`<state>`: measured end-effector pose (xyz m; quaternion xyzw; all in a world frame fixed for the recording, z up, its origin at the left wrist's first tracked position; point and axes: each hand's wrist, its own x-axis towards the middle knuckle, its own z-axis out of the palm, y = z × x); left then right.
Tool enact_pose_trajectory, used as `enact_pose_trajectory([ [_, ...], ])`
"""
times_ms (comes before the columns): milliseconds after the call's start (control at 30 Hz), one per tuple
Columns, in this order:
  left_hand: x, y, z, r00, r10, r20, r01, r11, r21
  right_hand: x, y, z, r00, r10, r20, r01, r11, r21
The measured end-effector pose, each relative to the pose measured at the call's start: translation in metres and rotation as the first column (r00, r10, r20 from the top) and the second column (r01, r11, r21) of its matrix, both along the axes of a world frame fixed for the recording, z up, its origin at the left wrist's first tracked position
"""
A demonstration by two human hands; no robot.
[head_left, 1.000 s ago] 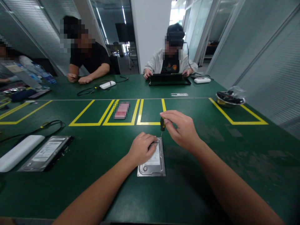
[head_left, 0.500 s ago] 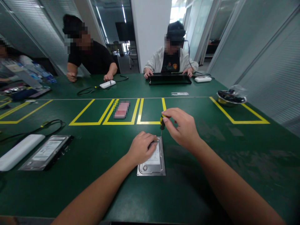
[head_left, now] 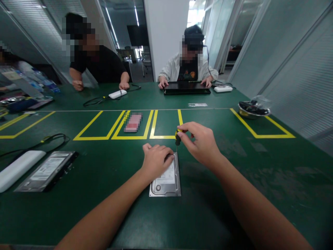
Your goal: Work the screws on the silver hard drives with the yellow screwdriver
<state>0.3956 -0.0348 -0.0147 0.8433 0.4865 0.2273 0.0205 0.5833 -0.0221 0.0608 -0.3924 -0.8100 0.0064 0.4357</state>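
A silver hard drive (head_left: 165, 188) with a white label lies flat on the green table in front of me. My left hand (head_left: 156, 159) is laid over its upper part, with fingers bent across the far end and the thumb on the label. Between the thumb and fingertips of my right hand (head_left: 201, 141) is a small yellow-and-black screwdriver (head_left: 178, 138). It stands nearly upright, its thin tip at the drive's far right corner. Whether a screw is under the tip is too small to make out.
To my left lie a second hard drive (head_left: 48, 171) and a white power bank (head_left: 22, 169) with a black cable. Yellow tape (head_left: 130, 137) marks rectangles ahead. A bowl (head_left: 253, 109) of dark items sits far right. Across the table, a person handles a black panel (head_left: 187, 88).
My view has shifted slightly, so everything sits a little further left. A finger on the outer side of my left hand has lifted and spread. The screwdriver stays at the same corner.
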Motion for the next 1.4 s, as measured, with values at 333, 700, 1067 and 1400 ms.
enact_pose_trajectory([
  [333,0.001,0.041,0.004,0.993,-0.111,0.030,0.115,0.944,-0.308,0.001,0.000,0.000,0.999,0.029,0.020,-0.028,0.999,-0.026],
  [700,0.007,0.057,0.007,0.990,-0.117,0.080,0.142,0.821,-0.554,0.001,0.000,0.000,0.999,0.041,0.036,-0.040,0.999,-0.014],
  [1067,0.004,0.059,0.003,0.983,-0.165,0.076,0.179,0.802,-0.570,-0.001,-0.001,0.002,0.999,0.044,0.018,-0.043,0.999,-0.011],
  [1400,0.004,0.059,0.006,0.985,-0.154,0.083,0.171,0.764,-0.622,-0.002,-0.002,0.002,0.998,0.053,0.023,-0.052,0.998,-0.038],
])
